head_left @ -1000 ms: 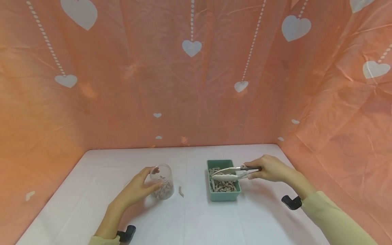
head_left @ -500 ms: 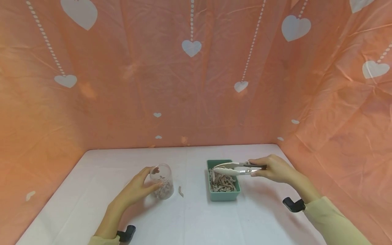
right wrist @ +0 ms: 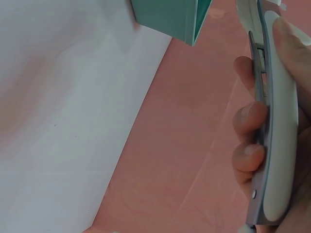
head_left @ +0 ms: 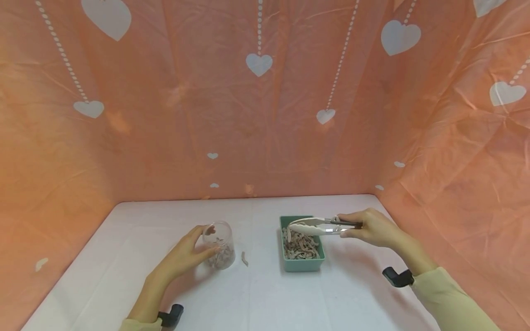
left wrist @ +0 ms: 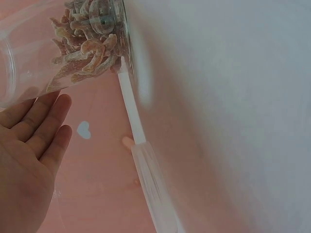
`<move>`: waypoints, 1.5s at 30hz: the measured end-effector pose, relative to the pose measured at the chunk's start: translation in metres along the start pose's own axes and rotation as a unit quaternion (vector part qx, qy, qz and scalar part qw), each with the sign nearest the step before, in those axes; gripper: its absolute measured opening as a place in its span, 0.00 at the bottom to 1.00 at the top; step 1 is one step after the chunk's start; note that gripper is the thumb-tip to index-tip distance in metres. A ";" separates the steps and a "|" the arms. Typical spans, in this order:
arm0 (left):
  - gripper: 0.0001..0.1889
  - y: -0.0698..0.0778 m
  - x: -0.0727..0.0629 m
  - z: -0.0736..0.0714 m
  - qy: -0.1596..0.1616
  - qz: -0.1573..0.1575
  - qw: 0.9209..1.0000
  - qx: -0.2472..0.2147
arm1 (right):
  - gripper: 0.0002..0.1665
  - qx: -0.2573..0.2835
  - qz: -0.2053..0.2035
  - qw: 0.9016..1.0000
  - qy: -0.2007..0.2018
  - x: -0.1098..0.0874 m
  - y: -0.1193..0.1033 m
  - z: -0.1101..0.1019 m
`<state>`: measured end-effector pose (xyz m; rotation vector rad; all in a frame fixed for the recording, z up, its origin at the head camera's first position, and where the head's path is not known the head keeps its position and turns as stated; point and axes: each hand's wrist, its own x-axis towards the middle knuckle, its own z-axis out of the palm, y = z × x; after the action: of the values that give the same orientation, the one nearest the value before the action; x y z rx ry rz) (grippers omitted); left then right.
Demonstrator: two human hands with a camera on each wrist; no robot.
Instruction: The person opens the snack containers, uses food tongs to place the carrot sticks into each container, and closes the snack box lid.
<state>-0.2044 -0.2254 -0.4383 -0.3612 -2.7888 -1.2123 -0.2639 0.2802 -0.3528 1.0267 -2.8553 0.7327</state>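
Note:
My left hand (head_left: 184,255) holds a clear jar (head_left: 225,236) upright on the table, with fingers behind it and thumb in front. Brown, curled dried strips (left wrist: 92,48) fill the jar's lower part. My right hand (head_left: 368,227) grips the handles of metal tongs (head_left: 314,225) with pale scalloped tips. Those tips are over the far part of a green rectangular container (head_left: 304,265), which holds many similar strips (head_left: 300,248). One strip (head_left: 289,236) shows right below the tips. In the right wrist view, the fingers wrap round the tongs' grey and white handle (right wrist: 282,121).
A single loose strip (head_left: 244,259) lies on the white table (head_left: 265,299) between the jar and the container. A clear, flat object (left wrist: 154,189) shows near the left hand. Orange cloth with white hearts (head_left: 265,138) hangs behind and at both sides.
The tongs have moved slightly up and to the right, and their arms have come closer together. The left hand and jar stay where they were.

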 end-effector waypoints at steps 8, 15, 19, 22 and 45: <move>0.34 0.002 0.000 -0.001 0.001 0.005 1.000 -0.001 | 0.29 -0.013 -0.031 0.999 0.031 0.001 0.003 0.001; 0.34 0.002 -0.001 -0.001 0.000 0.003 1.000 0.001 | 0.28 -0.014 -0.046 0.998 0.050 0.007 -0.001 -0.001; 0.35 0.003 -0.001 -0.002 -0.002 -0.003 1.000 -0.001 | 0.29 -0.020 -0.053 0.997 0.059 0.014 -0.008 -0.002; 0.34 0.003 -0.001 -0.002 -0.003 -0.001 1.000 0.000 | 0.30 -0.015 -0.051 0.997 0.058 0.019 -0.014 -0.003; 0.34 0.004 -0.001 -0.002 0.002 0.002 1.000 0.005 | 0.30 0.051 -0.134 0.989 0.038 0.078 -0.062 0.004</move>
<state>-0.2026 -0.2243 -0.4343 -0.3621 -2.7888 -1.1967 -0.2868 0.1901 -0.3160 1.3316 -2.5678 0.8782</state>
